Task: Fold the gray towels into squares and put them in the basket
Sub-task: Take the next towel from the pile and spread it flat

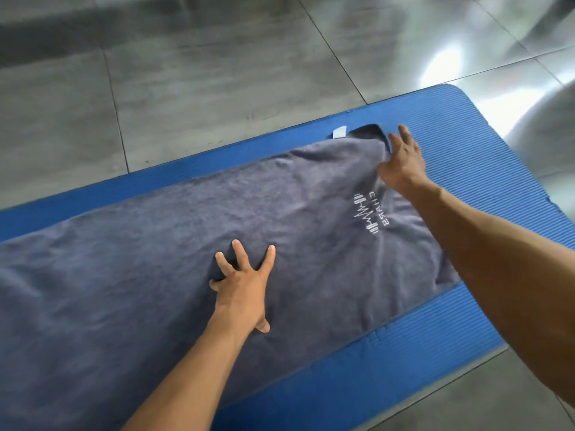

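Fingers [238, 255] splayed on gray towel [140, 244] (spread flat).

One gray towel [161, 259] lies under the spread fingers [239, 253] of one left hand [241, 287]; one right hand [401, 163] reaches its far corner. One white label [339, 132] sits just beyond the right fingertips, one embroidered logo [370, 216] between the hands, all on one blue mat [485, 144].

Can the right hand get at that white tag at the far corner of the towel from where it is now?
Probably yes. The right hand lies open at the gray towel's far corner, and the white tag sits just to its left on the blue mat, uncovered. Nothing lies between them.
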